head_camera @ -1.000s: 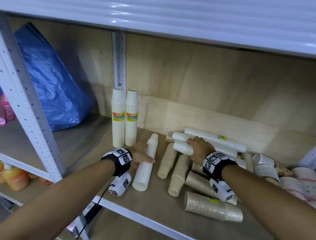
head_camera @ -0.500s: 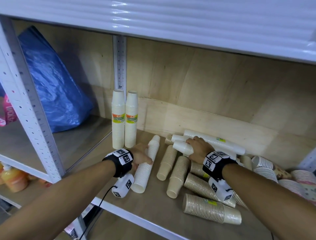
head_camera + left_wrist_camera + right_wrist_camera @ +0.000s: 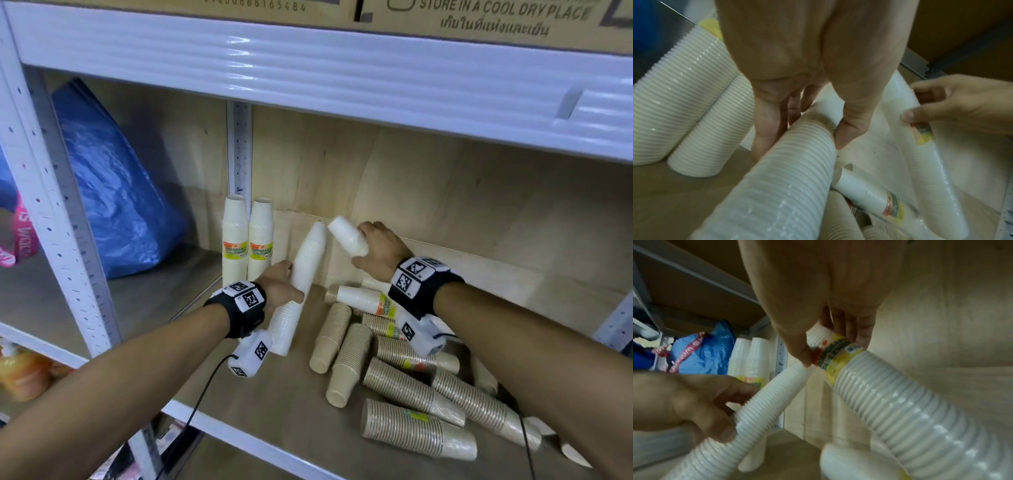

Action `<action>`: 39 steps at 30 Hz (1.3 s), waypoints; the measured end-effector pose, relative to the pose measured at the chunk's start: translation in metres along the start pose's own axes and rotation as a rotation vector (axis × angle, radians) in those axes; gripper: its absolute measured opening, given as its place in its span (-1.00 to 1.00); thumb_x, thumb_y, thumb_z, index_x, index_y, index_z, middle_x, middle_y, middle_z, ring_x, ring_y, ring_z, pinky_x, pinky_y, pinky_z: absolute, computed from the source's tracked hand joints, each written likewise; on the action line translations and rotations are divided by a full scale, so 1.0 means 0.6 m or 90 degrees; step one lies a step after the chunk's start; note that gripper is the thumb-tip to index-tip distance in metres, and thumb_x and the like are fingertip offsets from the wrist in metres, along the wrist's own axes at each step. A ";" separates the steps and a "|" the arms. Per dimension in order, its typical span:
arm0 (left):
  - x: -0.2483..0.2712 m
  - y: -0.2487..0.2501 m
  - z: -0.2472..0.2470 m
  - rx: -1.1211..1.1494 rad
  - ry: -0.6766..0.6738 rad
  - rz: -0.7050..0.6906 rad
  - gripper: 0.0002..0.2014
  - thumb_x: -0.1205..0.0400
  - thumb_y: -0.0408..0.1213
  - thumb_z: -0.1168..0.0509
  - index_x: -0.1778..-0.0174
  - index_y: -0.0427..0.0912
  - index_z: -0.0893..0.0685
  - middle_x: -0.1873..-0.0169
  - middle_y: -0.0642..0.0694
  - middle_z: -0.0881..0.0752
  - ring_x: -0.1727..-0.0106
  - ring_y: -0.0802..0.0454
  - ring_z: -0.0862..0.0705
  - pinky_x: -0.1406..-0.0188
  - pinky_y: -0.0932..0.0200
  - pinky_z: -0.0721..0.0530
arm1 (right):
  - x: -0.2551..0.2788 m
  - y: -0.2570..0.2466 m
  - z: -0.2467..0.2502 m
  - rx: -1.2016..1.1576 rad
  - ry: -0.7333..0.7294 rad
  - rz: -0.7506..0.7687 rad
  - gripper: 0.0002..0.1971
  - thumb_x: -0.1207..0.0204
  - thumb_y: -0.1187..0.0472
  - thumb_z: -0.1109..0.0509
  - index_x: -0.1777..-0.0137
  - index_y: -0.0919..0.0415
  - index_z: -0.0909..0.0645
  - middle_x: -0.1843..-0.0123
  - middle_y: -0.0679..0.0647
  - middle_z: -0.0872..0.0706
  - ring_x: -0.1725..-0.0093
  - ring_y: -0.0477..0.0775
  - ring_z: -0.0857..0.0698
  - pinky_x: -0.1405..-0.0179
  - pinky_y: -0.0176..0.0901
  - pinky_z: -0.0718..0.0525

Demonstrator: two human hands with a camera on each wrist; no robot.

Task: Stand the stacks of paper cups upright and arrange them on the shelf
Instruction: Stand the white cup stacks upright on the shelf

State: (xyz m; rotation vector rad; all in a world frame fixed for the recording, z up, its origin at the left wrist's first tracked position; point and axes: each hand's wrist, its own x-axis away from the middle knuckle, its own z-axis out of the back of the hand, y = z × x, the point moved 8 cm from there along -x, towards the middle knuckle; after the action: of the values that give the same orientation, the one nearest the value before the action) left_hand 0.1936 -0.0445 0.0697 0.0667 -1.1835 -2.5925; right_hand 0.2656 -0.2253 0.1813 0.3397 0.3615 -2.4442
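Two white cup stacks stand upright at the back left of the wooden shelf. My left hand grips a long white stack around its middle; it is tilted steeply, top leaning toward the back wall. In the left wrist view my fingers curl round this stack. My right hand holds a second white stack raised off the shelf, and much of it is hidden behind the hand. In the right wrist view its yellow label sits under my thumb.
Several brown cup stacks and a labelled white one lie jumbled on the shelf's right half. A blue bag fills the bay on the left beyond the white post. The upper shelf beam hangs low overhead.
Both hands have lifted their white stacks from lying on the shelf: the left stack now tilts up near the standing pair, and the right stack is raised off the pile.
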 end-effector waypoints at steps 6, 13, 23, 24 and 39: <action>-0.001 0.019 0.039 0.049 0.065 -0.044 -0.36 -0.41 -0.36 -0.54 -0.34 -0.17 -0.37 0.00 -0.11 -0.62 0.05 -0.04 -0.63 0.35 0.17 -0.55 | -0.028 -0.079 0.063 -0.127 0.091 0.039 -0.49 -0.36 0.08 -0.53 -0.26 0.24 -0.49 -0.14 0.14 -0.61 -0.02 0.14 -0.63 0.10 -0.08 -0.59; 0.004 0.027 0.056 0.083 0.120 -0.066 -0.32 -0.42 -0.39 -0.53 -0.36 -0.13 -0.30 0.07 0.00 -0.56 -0.04 -0.05 -0.63 0.17 0.13 -0.58 | -0.035 -0.096 0.053 -0.261 0.135 -0.053 -0.50 -0.33 0.00 -0.52 -0.19 0.18 -0.48 -0.11 0.08 -0.69 -0.02 0.16 -0.70 -0.01 0.01 -0.70; 0.004 0.003 0.038 0.087 0.143 -0.055 -0.35 -0.44 -0.46 -0.52 -0.30 -0.14 -0.27 0.08 0.05 -0.54 -0.04 -0.04 -0.59 0.07 0.05 -0.59 | -0.017 -0.082 -0.025 -0.408 0.093 -0.163 -0.48 -0.34 0.14 -0.57 -0.21 0.23 -0.42 -0.07 0.09 -0.70 -0.01 0.16 -0.73 0.02 0.10 -0.75; 0.003 -0.001 0.034 0.086 0.138 -0.054 -0.34 -0.44 -0.46 -0.52 -0.31 -0.14 -0.27 0.05 0.02 -0.55 -0.06 -0.05 -0.60 0.05 0.03 -0.61 | -0.013 -0.080 -0.034 -0.419 0.089 -0.167 -0.49 -0.33 0.15 -0.57 -0.21 0.23 -0.43 -0.07 0.09 -0.70 0.00 0.15 -0.73 0.01 0.11 -0.76; 0.007 -0.013 0.029 0.080 0.089 -0.079 -0.25 -0.43 -0.30 -0.54 -0.45 -0.03 -0.27 -0.18 -0.02 -0.63 -0.23 -0.08 -0.64 -0.23 -0.15 -0.66 | -0.005 -0.074 -0.070 -0.422 -0.004 -0.152 -0.46 -0.31 0.08 -0.58 -0.23 0.11 -0.43 -0.08 0.01 -0.69 -0.02 0.07 -0.71 -0.02 0.06 -0.74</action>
State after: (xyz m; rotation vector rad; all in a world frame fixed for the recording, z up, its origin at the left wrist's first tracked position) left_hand 0.1852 -0.0282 0.0756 0.3538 -1.3276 -2.5655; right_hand 0.2465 -0.1757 0.1512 -0.0036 1.2226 -2.3764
